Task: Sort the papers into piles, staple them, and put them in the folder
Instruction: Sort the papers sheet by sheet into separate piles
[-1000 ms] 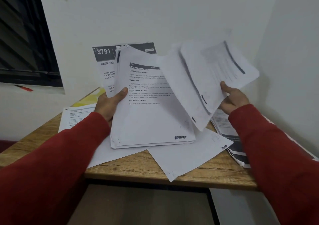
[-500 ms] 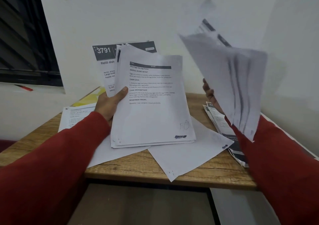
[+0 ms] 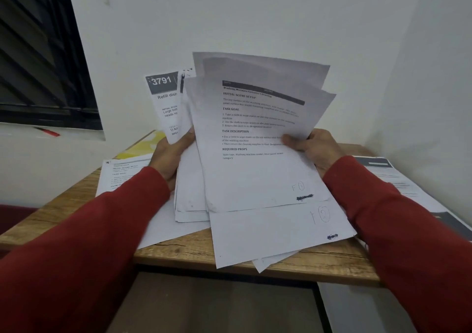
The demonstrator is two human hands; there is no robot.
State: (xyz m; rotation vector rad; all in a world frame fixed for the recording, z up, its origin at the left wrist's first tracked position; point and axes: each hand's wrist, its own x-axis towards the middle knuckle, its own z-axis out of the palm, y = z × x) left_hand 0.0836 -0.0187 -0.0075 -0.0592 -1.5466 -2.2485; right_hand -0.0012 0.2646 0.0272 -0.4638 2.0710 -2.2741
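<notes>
Gripping from both sides: left hand [image 3: 170, 154] curled around the 9 o'clock edge of a fanned bundle of papers [image 3: 194, 192], thumb over the front; right hand [image 3: 315, 148] pinching the top sheets [image 3: 255, 138] at their 3 o'clock edge, thumb pressed across the printed text. Held tilted up above the wooden desk [image 3: 194, 252], lower edges touching or just above the loose sheets [image 3: 278, 233] lying flat underneath, which of the 2 cannot be told.

Likely risks: sheets sliding out of the fan, since edges sit uneven and only 2 thumbs clamp them; the flat page marked "F 2" overhanging the desk's 6 o'clock lip, easily knocked to the floor by a sleeve; mixing of sets, with several similar printed forms overlapping.

More printed pages at 3 o'clock [image 3: 398, 179] and at 9 o'clock [image 3: 122, 174] on the desk. Something yellow [image 3: 145, 146] at 10 o'clock behind the left hand, possibly the folder; contents hidden. No stapler in sight. Sorting judged barely begun, nothing stapled yet.
</notes>
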